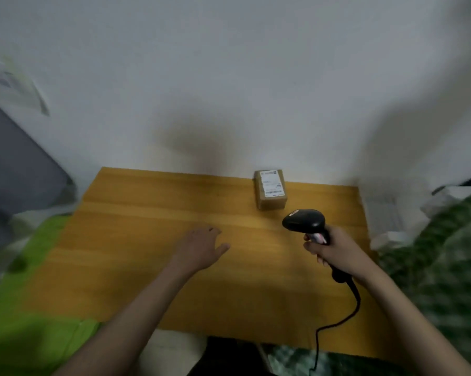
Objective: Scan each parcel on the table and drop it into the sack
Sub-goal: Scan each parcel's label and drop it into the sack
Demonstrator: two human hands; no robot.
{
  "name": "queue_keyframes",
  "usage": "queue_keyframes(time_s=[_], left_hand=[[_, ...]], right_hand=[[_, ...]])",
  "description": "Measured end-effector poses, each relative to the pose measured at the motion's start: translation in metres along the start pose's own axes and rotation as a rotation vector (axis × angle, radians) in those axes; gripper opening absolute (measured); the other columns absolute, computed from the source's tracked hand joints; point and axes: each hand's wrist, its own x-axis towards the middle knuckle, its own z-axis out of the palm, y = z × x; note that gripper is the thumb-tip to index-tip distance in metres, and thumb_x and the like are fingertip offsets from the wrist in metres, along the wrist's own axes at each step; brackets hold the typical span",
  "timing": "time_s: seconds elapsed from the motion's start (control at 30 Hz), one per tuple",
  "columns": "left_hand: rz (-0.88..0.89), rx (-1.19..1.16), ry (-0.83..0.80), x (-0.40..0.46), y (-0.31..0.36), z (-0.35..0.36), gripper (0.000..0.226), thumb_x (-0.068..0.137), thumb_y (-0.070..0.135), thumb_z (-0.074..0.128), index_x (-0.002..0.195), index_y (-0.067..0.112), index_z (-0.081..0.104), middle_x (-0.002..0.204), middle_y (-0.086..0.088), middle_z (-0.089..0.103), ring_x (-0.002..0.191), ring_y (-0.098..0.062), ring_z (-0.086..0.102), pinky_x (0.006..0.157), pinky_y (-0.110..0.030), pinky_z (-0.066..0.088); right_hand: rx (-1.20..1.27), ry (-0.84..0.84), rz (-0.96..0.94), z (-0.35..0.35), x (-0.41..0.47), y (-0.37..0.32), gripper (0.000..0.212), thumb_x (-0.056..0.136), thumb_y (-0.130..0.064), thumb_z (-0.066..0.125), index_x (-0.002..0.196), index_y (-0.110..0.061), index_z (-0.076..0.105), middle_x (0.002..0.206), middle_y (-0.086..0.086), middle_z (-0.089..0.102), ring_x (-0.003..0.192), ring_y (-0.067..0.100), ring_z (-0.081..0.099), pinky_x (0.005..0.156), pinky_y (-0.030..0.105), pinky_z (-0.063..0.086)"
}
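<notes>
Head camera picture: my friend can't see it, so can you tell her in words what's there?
A right hand grips a black scanner aimed toward a small cardboard box with a white label, standing at the far edge of a wooden table by a white wall. The left hand hovers open and holds nothing.

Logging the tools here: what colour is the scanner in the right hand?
Black; the scanner, gripped by the right hand, shows in the head view.

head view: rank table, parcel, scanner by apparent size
1. table, by far the largest.
2. scanner, held in the right hand.
3. parcel.
Scanner vs parcel is unsure: the scanner sits nearer the camera.
</notes>
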Motion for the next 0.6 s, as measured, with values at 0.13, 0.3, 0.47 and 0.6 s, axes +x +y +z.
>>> queue_keyframes(time_s=[0.13, 0.3, 0.47, 0.6], left_hand=[[0.071, -0.047, -0.034, 0.053, 0.017, -0.011, 0.062, 0.102, 0.054, 0.044, 0.151, 0.017, 0.042, 0.155, -0.004, 0.042, 0.137, -0.025, 0.045, 0.110, -0.040, 0.039], [0.044, -0.195, -0.116, 0.138, 0.026, -0.010, 0.060, 0.098, 0.051, 0.051, 0.146, 0.016, 0.049, 0.151, -0.008, 0.049, 0.135, -0.025, 0.048, 0.110, -0.040, 0.041], [-0.051, -0.494, -0.222, 0.221, 0.044, -0.007, 0.056, 0.101, 0.042, 0.052, 0.145, 0.008, 0.048, 0.147, -0.011, 0.052, 0.128, -0.026, 0.053, 0.101, -0.034, 0.043], [-0.173, -0.710, -0.248, 0.278, 0.062, -0.001, 0.051, 0.102, 0.037, 0.055, 0.141, 0.005, 0.051, 0.135, -0.010, 0.058, 0.109, -0.025, 0.060, 0.088, -0.032, 0.048]], right_hand=[[0.099, 0.088, 0.097, -0.011, 0.023, 0.020, 0.007, 0.091, -0.008, 0.067, 0.095, -0.013, 0.064, 0.069, 0.006, 0.065, 0.055, 0.013, 0.060, 0.055, 0.028, 0.047], [0.208, 0.170, 0.200, -0.012, 0.078, 0.027, 0.009, 0.091, -0.009, 0.067, 0.099, -0.013, 0.063, 0.074, 0.004, 0.066, 0.054, 0.007, 0.058, 0.055, 0.023, 0.047], [0.335, 0.197, 0.305, -0.005, 0.155, 0.035, 0.012, 0.090, -0.006, 0.067, 0.100, -0.011, 0.064, 0.089, 0.010, 0.069, 0.072, 0.020, 0.064, 0.064, 0.037, 0.055], [0.409, 0.214, 0.363, 0.009, 0.203, 0.043, 0.011, 0.089, -0.005, 0.067, 0.099, -0.010, 0.065, 0.089, 0.008, 0.067, 0.076, 0.020, 0.065, 0.068, 0.042, 0.059]])
